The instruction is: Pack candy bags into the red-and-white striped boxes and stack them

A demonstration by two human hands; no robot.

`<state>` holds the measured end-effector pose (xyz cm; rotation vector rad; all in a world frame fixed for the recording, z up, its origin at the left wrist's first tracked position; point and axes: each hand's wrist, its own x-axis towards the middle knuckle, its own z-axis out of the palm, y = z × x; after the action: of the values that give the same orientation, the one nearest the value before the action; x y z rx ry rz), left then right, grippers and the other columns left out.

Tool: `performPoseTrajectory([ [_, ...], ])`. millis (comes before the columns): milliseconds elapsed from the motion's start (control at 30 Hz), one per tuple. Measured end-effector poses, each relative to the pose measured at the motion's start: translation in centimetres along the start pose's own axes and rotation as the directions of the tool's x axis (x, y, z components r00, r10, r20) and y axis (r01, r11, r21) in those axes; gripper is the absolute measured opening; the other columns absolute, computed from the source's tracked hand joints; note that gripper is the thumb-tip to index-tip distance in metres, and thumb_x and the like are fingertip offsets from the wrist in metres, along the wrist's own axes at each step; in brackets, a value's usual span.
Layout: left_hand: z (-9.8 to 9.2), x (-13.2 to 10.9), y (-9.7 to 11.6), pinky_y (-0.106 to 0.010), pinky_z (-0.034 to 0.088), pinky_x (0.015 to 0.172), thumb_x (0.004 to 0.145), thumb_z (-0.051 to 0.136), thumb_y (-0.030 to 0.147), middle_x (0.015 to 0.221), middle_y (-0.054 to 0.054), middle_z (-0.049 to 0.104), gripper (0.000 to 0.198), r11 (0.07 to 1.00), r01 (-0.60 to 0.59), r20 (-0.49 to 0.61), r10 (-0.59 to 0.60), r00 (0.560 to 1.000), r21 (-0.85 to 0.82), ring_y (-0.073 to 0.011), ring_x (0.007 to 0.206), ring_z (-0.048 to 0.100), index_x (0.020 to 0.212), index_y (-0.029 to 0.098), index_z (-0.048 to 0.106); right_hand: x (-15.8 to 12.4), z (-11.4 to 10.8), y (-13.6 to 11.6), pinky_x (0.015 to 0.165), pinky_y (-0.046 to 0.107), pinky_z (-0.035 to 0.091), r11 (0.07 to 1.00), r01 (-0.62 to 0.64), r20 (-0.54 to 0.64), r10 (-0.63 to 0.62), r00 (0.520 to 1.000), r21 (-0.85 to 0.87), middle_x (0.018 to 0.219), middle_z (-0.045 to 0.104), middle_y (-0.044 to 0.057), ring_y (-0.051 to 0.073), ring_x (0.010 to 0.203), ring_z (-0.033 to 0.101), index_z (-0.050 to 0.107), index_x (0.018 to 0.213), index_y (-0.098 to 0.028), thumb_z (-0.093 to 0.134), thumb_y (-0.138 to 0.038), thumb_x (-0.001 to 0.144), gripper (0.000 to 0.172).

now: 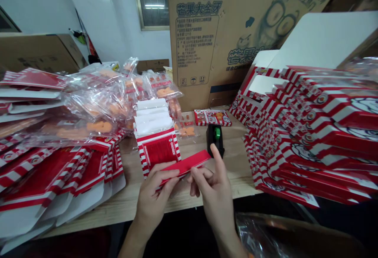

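A small flat red box is held edge-up in front of me, its red narrow side facing me. My left hand grips its left end between thumb and fingers. My right hand has its thumb at the near edge and its index finger raised by the right end. The other right fingers curl beneath, partly hidden. Just beyond stands a black tape dispenser with a green core. Behind my left hand leans a row of red-and-white striped boxes with white flaps up.
Unfolded striped boxes and clear bags of orange pieces pile up at left. Tall stacks of striped boxes stand at right. One striped box lies behind the dispenser. A big cardboard carton backs the wooden table.
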<state>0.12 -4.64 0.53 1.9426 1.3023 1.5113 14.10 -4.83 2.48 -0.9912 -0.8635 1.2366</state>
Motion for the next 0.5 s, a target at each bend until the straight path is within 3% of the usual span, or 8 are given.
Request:
performPoseTrajectory([
  [133, -1.4, 1.3, 0.9, -0.022, 0.05, 0.075, 0.087, 0.05, 0.016, 0.097, -0.005, 0.063, 0.024, 0.998, -0.039, 0.236, 0.024, 0.972, 0.058, -0.0138, 0.09, 0.062, 0.104, 0.023, 0.063, 0.9, 0.6, 0.2, 0.037, 0.017, 0.036, 0.998, -0.067, -0.021, 0.067, 0.998, -0.014, 0.049, 0.057, -0.008, 0.008, 0.036, 0.044, 0.01, 0.144, -0.022, 0.067, -0.037, 0.075, 0.091],
  [267, -2.3, 3.2, 2.0, -0.021, 0.048, 0.068, 0.087, 0.045, 0.016, 0.091, -0.002, 0.06, 0.039, 0.967, -0.16, 0.509, 0.038, 0.86, 0.197, -0.0116, 0.078, 0.06, 0.122, 0.03, 0.055, 0.9, -0.4, 0.8, 0.038, 0.018, 0.038, 0.993, -0.12, 0.015, 0.12, 0.993, -0.012, 0.047, 0.058, -0.007, 0.009, 0.037, 0.045, 0.013, 0.143, -0.019, 0.069, -0.04, 0.071, 0.093],
  [367, -2.1, 3.3, 2.9, -0.023, 0.049, 0.069, 0.087, 0.044, 0.018, 0.09, -0.003, 0.062, 0.039, 0.95, -0.222, 0.549, 0.066, 0.833, 0.222, -0.0128, 0.076, 0.061, 0.123, 0.028, 0.054, 0.7, -2.1, 1.9, 0.042, 0.02, 0.041, 0.991, -0.135, 0.048, 0.135, 0.99, -0.01, 0.048, 0.058, -0.006, 0.01, 0.04, 0.05, 0.023, 0.14, -0.02, 0.071, -0.042, 0.069, 0.089],
  [433, -1.9, 2.5, 3.6, -0.025, 0.05, 0.073, 0.087, 0.046, 0.017, 0.094, -0.005, 0.064, 0.04, 0.951, -0.233, 0.534, 0.091, 0.841, 0.204, -0.0152, 0.082, 0.062, 0.125, 0.026, 0.052, 0.5, -4.1, 2.8, 0.046, 0.024, 0.046, 0.982, -0.188, 0.116, 0.186, 0.976, 0.005, 0.055, 0.062, -0.003, 0.013, 0.045, 0.056, 0.036, 0.132, -0.023, 0.069, -0.048, 0.07, 0.075],
  [500, -1.6, 1.3, 4.0, -0.028, 0.049, 0.084, 0.085, 0.052, 0.023, 0.104, -0.006, 0.065, 0.043, 0.969, -0.223, 0.576, 0.121, 0.809, 0.109, -0.0186, 0.094, 0.062, 0.128, 0.026, 0.048, 0.0, -6.4, 3.1, 0.048, 0.031, 0.05, 0.966, -0.259, 0.176, 0.254, 0.951, 0.006, 0.067, 0.067, 0.003, 0.018, 0.05, 0.061, 0.052, 0.116, -0.025, 0.058, -0.061, 0.072, 0.057],
])
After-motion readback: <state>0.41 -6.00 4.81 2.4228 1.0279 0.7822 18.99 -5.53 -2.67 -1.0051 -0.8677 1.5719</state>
